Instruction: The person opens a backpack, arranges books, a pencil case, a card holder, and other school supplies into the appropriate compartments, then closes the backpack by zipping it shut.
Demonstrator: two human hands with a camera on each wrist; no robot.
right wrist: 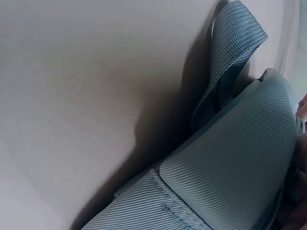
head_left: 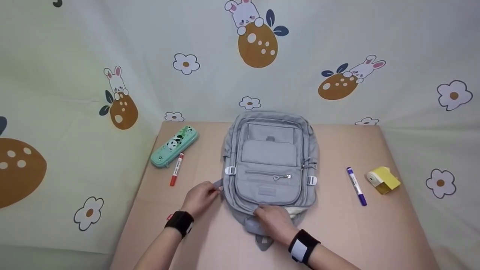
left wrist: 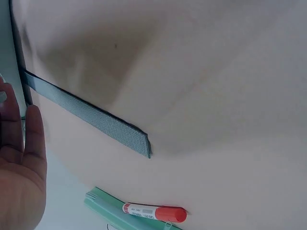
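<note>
A grey backpack [head_left: 268,153] lies on the table with its front facing up. At its left side my left hand [head_left: 200,197] holds the backpack's edge beside a loose webbing strap [left wrist: 100,112]; in the left wrist view only some fingers of the hand [left wrist: 21,158] show. My right hand [head_left: 275,221] grips the near edge of the backpack with curled fingers, close to a pale gap there. What exactly lies under these fingertips is hidden. In the right wrist view, a webbing loop [right wrist: 235,43] stands out from the ribbed grey fabric [right wrist: 230,163].
On the left lie a green panda pencil case [head_left: 174,146] and a red marker [head_left: 177,169]. A purple marker [head_left: 356,186] and a yellow-and-white object [head_left: 383,180] are on the right. A patterned cloth wall [head_left: 210,90] rises behind the table [head_left: 333,232].
</note>
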